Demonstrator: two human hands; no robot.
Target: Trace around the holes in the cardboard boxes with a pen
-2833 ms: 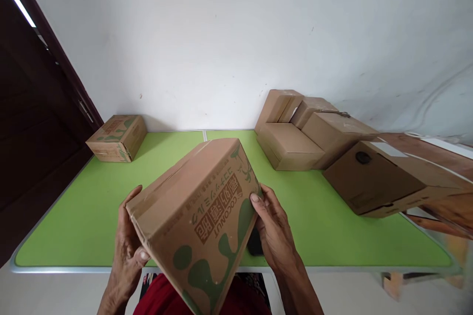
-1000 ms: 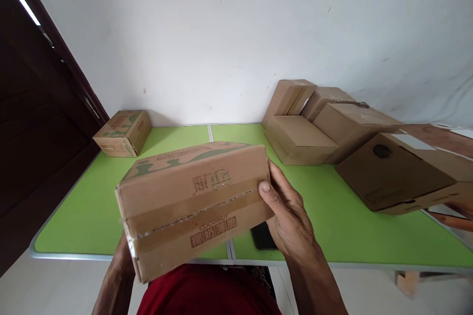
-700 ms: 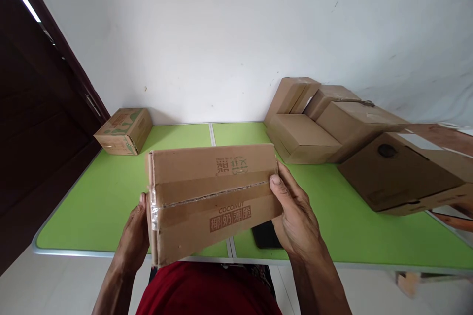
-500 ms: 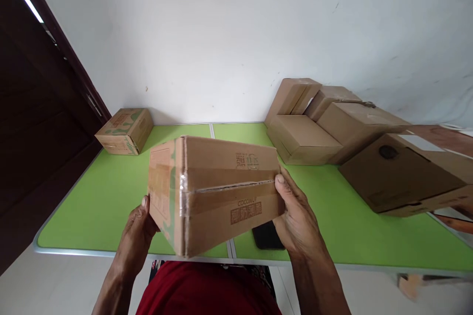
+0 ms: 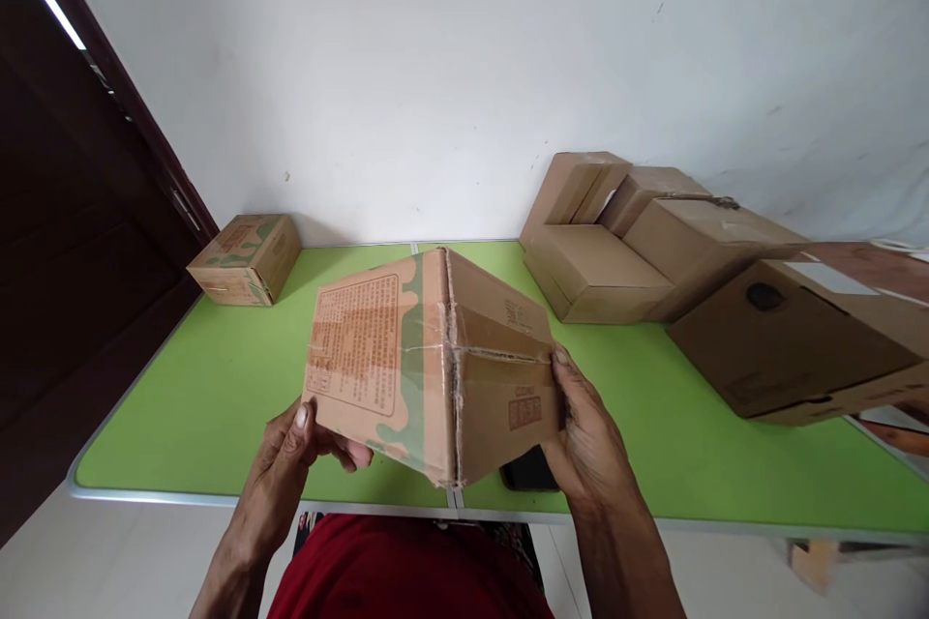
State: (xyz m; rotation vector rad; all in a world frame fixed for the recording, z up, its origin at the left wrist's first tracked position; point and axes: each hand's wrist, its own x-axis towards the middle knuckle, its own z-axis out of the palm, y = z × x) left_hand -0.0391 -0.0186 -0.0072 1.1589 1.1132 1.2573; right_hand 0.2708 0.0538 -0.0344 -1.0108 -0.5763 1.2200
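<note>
Between my two hands is a brown cardboard box (image 5: 425,368), held tilted above the green table (image 5: 181,406). Its left face carries a framed block of printed text and green wavy patches. Clear tape runs across the corner edge, and the right face shows a taped seam with small print. My left hand (image 5: 286,455) grips the lower left corner, thumb in front and fingers underneath. Around the right end my right hand (image 5: 587,426) is wrapped, thumb on the edge near the seam. A black phone-like object (image 5: 529,471) lies under the box, partly hidden.
A similar green-patterned box (image 5: 247,256) stands at the back left by a dark door (image 5: 79,213). Several plain cardboard boxes (image 5: 595,266) are grouped at the back right against the white wall (image 5: 406,68). A larger box (image 5: 784,338) leans nearer on the right.
The box has been turned in my hands, so its printed text face now shows more and the seamed face less. My left hand has moved slightly right.
</note>
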